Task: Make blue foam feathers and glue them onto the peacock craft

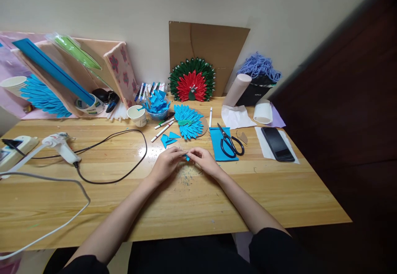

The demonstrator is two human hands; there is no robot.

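My left hand and my right hand meet over the middle of the wooden table. Together their fingertips pinch a small blue paper piece, mostly hidden by the fingers. Just beyond the hands lie loose blue folded triangles and a blue fan of paper petals on a cardboard disc. Black scissors rest on a blue paper sheet to the right of my right hand.
A white glue gun with a black cord lies at left beside a power strip. Markers, a paper cup, a bowl of blue pieces, a red-green paper fan, cardboard, yarn, rolls and a black phone crowd the back and right.
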